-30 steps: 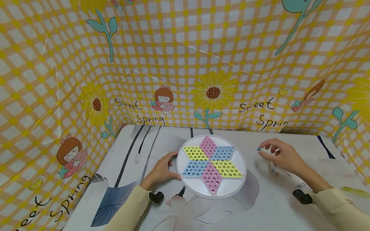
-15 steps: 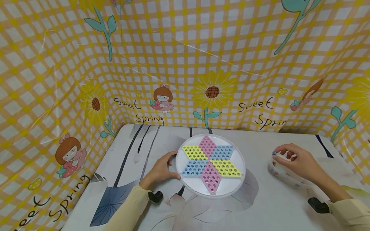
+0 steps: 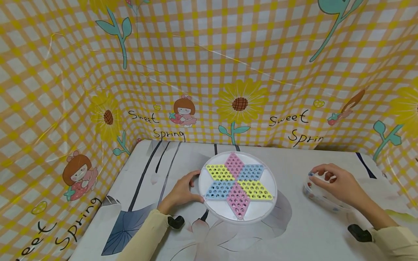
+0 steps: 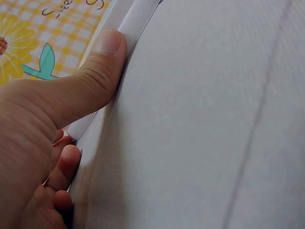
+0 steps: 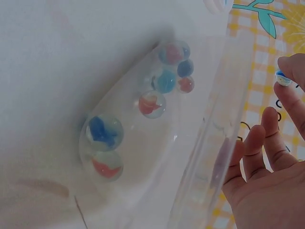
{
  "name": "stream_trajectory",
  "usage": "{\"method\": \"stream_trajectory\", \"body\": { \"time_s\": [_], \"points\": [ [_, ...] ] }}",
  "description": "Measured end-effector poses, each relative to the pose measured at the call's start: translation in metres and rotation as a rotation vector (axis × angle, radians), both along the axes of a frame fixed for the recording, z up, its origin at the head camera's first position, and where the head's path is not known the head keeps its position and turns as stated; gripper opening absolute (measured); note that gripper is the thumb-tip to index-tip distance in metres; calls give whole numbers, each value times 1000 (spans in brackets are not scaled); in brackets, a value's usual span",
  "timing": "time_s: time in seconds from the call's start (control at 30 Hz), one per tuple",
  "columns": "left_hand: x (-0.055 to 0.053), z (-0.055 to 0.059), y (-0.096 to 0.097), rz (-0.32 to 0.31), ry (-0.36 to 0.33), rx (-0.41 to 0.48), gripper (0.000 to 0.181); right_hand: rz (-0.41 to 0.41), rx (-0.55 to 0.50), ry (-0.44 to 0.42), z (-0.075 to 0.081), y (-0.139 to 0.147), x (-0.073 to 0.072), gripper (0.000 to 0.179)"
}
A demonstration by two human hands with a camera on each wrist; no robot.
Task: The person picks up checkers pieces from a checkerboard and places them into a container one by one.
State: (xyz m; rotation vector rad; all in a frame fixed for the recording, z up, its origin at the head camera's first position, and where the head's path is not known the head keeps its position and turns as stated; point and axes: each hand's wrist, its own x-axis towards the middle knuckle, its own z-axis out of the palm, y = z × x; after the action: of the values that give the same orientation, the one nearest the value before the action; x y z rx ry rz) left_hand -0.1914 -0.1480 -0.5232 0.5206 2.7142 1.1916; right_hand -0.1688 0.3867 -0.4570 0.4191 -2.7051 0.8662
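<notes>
A round white Chinese checkers board with a pink, yellow and blue star of holes lies mid-table. On its left edge, my left hand grips the rim with thumb and fingers; up close, the thumb lies along the white rim in the left wrist view. My right hand pinches a blue-and-clear marble between thumb and index finger, the other fingers loosely curled. It hovers over a clear plastic container, where several red and blue swirled marbles lie. Whether marbles sit in the board's holes is too small to tell.
A white tabletop with printed flowers and dark lines lies underneath. Yellow checked cloth hangs behind and at both sides. A silvery object is at the table's left edge.
My right hand has moved right and slightly down with the marble, from beside the board to above the container, and has since barely shifted. The left hand and board stay in place.
</notes>
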Motion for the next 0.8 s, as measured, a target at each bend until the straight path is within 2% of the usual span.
{"method": "stream_trajectory", "body": {
  "time_s": [0.13, 0.3, 0.43, 0.67, 0.8],
  "points": [
    [1, 2, 1, -3, 8, 5, 103, -10, 15, -4, -2, 3, -2, 21],
    [2, 3, 0, -8, 11, 17, 103, -27, 35, -50, -5, 9, -4, 20],
    [2, 3, 0, -9, 8, 11, 103, -37, 63, -104, -5, 12, -7, 20],
    [1, 3, -2, -9, 1, 3, 103, -14, 122, -265, -4, 13, -11, 25],
    [1, 4, -1, -9, 3, 3, 104, -18, 134, -307, -4, 13, -12, 27]
  ]
}}
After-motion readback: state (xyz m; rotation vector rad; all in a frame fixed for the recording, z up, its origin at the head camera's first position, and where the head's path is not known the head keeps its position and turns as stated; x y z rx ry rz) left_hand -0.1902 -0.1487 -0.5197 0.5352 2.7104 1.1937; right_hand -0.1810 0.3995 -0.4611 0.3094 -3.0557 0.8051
